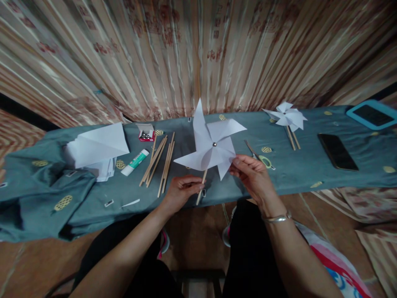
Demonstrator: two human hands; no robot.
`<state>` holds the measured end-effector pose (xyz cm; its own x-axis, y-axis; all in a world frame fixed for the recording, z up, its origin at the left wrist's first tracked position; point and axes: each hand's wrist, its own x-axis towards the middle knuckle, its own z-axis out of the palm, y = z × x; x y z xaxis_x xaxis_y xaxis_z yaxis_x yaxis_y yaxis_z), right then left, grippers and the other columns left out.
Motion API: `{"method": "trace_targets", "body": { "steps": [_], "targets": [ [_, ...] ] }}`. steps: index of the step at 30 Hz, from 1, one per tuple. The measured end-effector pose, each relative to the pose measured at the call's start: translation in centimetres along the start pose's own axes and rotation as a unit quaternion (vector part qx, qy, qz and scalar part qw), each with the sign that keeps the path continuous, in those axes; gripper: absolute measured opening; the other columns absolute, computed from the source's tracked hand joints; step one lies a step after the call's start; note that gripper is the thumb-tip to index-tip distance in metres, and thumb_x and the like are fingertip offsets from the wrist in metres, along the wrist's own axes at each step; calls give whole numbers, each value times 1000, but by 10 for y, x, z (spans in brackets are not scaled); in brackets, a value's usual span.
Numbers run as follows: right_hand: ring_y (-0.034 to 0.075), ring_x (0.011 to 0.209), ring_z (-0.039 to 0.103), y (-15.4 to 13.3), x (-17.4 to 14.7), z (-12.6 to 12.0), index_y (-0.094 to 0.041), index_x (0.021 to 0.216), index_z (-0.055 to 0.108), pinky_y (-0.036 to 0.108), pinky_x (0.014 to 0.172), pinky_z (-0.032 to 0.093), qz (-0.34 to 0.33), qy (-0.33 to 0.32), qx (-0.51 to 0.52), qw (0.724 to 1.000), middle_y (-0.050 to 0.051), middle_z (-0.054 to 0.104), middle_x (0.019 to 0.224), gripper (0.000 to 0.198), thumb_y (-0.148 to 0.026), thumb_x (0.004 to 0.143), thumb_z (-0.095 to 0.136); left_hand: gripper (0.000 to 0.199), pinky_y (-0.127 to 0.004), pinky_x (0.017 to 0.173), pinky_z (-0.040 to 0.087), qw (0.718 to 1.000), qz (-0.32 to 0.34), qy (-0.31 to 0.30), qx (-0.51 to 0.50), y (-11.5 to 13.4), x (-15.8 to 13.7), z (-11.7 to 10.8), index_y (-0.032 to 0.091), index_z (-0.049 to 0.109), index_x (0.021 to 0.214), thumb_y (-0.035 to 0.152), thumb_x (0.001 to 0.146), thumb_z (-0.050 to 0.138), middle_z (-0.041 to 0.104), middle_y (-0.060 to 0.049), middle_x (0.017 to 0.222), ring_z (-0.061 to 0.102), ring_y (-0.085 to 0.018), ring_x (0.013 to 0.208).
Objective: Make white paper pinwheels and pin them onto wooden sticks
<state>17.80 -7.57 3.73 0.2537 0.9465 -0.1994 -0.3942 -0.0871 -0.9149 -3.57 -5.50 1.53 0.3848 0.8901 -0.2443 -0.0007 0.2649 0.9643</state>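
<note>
A white paper pinwheel [206, 145] with a shiny metal pin at its centre is held up over the table's front edge. My left hand [182, 189] pinches its wooden stick [203, 178] below the blades. At the pinwheel's lower right blade, my right hand [252, 171] is closed, thumb and fingers on the paper edge. Scissors [263, 160] with green-and-white handles lie just behind that hand, partly covered by it. Several loose wooden sticks [167, 165] lie to the left of my left hand.
Left on the cloth-covered table [242, 182] are white paper sheets [99, 145], a glue stick [135, 162], an open red box of pins [146, 134] and a paper scrap [130, 203]. Rightward lie more pinwheels [285, 116], a black phone [337, 151] and a blue-framed tablet [372, 115]. A curtain [186, 54] hangs behind.
</note>
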Motion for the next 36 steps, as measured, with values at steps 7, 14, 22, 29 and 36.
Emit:
{"method": "trace_targets", "body": {
  "steps": [7, 14, 22, 29, 36],
  "targets": [
    [8, 55, 67, 0, -6, 11, -20, 69, 76, 14, 53, 55, 45, -20, 20, 999, -2, 72, 62, 30, -38, 53, 93, 19, -24, 63, 50, 999, 14, 18, 25, 0, 0, 1, 16, 79, 77, 29, 64, 80, 71, -3, 72, 61, -12, 65],
    [10, 56, 69, 4, -10, 16, -18, 69, 74, 14, 52, 53, 65, -44, 25, 997, 1, 74, 62, 28, -38, 58, 91, 17, -24, 63, 51, 999, 12, 29, 10, 0, -1, 2, 18, 79, 75, 29, 63, 79, 72, -3, 73, 62, -13, 67],
    [9, 58, 69, 6, -11, 19, -18, 69, 74, 14, 54, 53, 75, -69, 23, 995, 2, 75, 66, 29, -39, 59, 90, 18, -23, 62, 49, 999, 17, 38, -14, -2, 1, 3, 18, 79, 75, 28, 60, 80, 71, -2, 71, 61, -12, 64],
    [9, 61, 69, 8, -13, 22, -18, 71, 75, 17, 58, 52, 67, -105, 11, 992, 2, 77, 71, 25, -40, 66, 86, 14, -23, 60, 47, 999, 35, 18, 0, -3, 1, 4, 17, 79, 74, 27, 64, 78, 69, 0, 66, 57, -11, 60],
    [9, 60, 65, 13, -17, 31, -20, 72, 75, 19, 59, 50, 76, -128, 0, 989, 1, 75, 70, 27, -43, 65, 86, 22, -28, 74, 51, 999, 31, 2, 11, -5, 2, 3, 17, 80, 84, 31, 67, 79, 77, -5, 86, 66, -17, 76]
  ]
}}
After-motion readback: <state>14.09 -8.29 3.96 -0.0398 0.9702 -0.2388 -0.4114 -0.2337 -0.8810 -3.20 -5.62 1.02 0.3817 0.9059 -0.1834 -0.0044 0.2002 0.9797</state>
